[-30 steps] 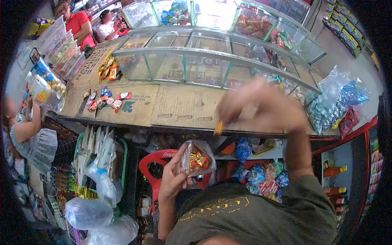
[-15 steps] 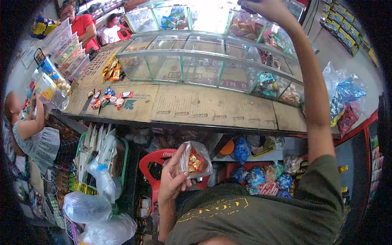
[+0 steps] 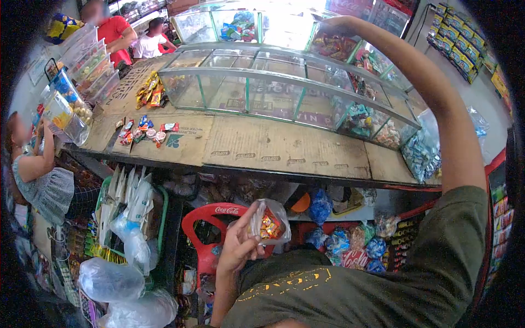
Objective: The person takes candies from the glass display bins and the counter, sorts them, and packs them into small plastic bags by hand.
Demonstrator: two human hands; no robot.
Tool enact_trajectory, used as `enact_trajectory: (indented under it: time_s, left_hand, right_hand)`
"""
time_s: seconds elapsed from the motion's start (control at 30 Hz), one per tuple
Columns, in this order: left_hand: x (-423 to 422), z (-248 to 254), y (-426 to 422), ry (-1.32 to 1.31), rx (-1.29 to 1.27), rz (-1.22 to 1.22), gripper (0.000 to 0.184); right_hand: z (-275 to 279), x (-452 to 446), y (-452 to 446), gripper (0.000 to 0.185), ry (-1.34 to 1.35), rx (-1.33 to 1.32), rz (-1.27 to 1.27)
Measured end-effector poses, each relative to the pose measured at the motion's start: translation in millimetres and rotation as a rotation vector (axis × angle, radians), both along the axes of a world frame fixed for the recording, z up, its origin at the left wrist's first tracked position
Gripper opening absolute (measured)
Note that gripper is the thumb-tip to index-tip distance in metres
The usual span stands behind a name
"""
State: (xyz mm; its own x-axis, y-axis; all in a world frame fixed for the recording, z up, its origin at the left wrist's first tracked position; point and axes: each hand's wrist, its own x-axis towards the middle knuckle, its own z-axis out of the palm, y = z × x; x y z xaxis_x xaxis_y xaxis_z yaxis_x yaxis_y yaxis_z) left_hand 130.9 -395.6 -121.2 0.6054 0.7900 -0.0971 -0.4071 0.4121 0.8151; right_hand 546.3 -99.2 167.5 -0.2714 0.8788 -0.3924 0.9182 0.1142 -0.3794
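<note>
Low in the middle, my left hand (image 3: 240, 244) holds a clear plastic bag (image 3: 270, 220) with its mouth spread, and wrapped red and orange candies lie inside. My right arm stretches up and over to the rear glass case. There my right hand (image 3: 336, 27) is at a compartment of dark red and brown wrapped candies (image 3: 334, 46); its fingers are hidden by glare and by the hand itself. Nearer to me, a long divided glass case (image 3: 273, 94) rests on the cardboard-covered counter (image 3: 246, 143), with several candies in its right-hand compartments.
Loose candies (image 3: 143, 131) and yellow-orange packets (image 3: 150, 92) lie on the counter's left side. Bagged blue-white candies (image 3: 424, 147) sit at its right end. Below are a red chair (image 3: 203, 224) and plastic bags (image 3: 112, 280). Other people stand or sit at the left.
My right hand has gone from above the front counter, where it held a small orange piece, up to the rear case. My left hand still holds the bag, now slightly lower and further right.
</note>
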Motion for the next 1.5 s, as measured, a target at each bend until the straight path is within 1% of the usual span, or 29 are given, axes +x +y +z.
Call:
enact_trajectory:
  time_s: [0.07,0.2,0.37,0.5,0.53,0.57,0.6,0.67,0.7,0.73,0.8,1.03,1.1,1.13,1.2,1.23,1.3,1.33,1.4,1.43,1.5]
  left_hand:
    - [1.6,-0.9,0.4,0.020,-0.010,-0.055,0.074]
    - [3.1,-9.5,-0.7,0.002,0.021,-0.052,0.074]
    - [6.2,-12.1,-4.0,0.012,-0.011,-0.078,0.075]
    - [6.8,-14.1,-4.6,0.014,-0.010,-0.085,0.076]
    - [7.3,-16.4,-4.8,0.008,-0.014,-0.090,0.076]
    - [8.9,-18.7,-4.9,0.008,-0.019,-0.093,0.076]
    - [10.6,-21.1,-4.4,-0.001,-0.031,-0.092,0.076]
    - [14.4,-20.5,-2.9,-0.008,-0.040,-0.098,0.076]
    - [16.4,-17.6,-2.2,0.006,-0.028,-0.110,0.076]
    - [17.4,-15.8,-1.8,0.022,-0.017,-0.120,0.075]
    - [18.6,-19.9,-0.2,0.025,-0.010,-0.136,0.075]
    - [26.8,-21.8,-0.1,0.066,0.016,-0.182,0.071]
    - [28.0,-22.7,-2.6,0.064,0.024,-0.185,0.071]
    - [27.6,-22.8,-3.3,0.065,0.033,-0.190,0.070]
    - [27.9,-25.2,-4.8,0.060,0.023,-0.188,0.070]
    - [27.8,-26.5,-6.2,0.051,0.010,-0.186,0.071]
    - [25.5,-26.3,-7.3,0.043,-0.008,-0.180,0.071]
    - [24.1,-26.2,-7.5,0.035,-0.028,-0.173,0.071]
    - [20.3,-28.1,-6.9,0.042,-0.023,-0.165,0.071]
    - [19.3,-29.0,-6.9,0.045,-0.020,-0.160,0.071]
    - [17.3,-27.0,-6.5,0.051,-0.022,-0.154,0.071]
  right_hand:
    - [-4.0,-5.0,4.1,0.045,-0.058,0.012,-0.023]
    - [-8.2,-6.2,6.4,0.044,-0.145,0.043,-0.045]
    - [-8.4,-6.5,8.9,0.043,-0.212,0.033,-0.091]
    - [3.7,-15.2,-7.1,0.042,-0.243,0.060,-0.125]
    - [7.7,-21.7,-19.0,0.041,-0.225,0.059,-0.141]
    - [16.4,-26.3,-32.3,0.036,-0.116,0.041,-0.154]
    - [24.6,-33.1,-41.3,0.036,-0.114,0.036,-0.161]
    - [37.1,-43.1,-51.3,0.040,0.174,-0.219,-0.323]
    - [42.7,-40.7,-46.4,0.036,0.084,-0.223,-0.212]
    - [44.0,-36.2,-44.2,0.036,0.087,-0.223,-0.213]
    - [48.7,-29.3,-41.3,0.042,0.146,-0.485,-0.179]
    - [0.3,-8.2,-13.1,0.044,0.204,-0.423,-0.247]
    - [-7.2,5.1,-11.4,0.048,-0.025,0.285,-0.066]
    - [-6.8,10.7,-8.1,0.048,-0.022,0.287,-0.065]
    - [-1.9,19.2,-0.7,0.053,-0.071,0.362,0.110]
    - [-0.6,22.3,2.6,0.053,-0.070,0.363,0.109]
    - [3.2,25.8,9.5,0.051,0.136,0.194,-0.095]
    - [7.4,16.2,-3.5,0.051,0.137,0.196,-0.092]
    - [20.3,-14.7,-52.0,0.041,-0.302,0.662,0.134]
    - [22.5,-14.1,-56.0,0.041,-0.302,0.659,0.135]
    - [24.2,-13.8,-67.5,0.038,-0.052,0.767,0.123]
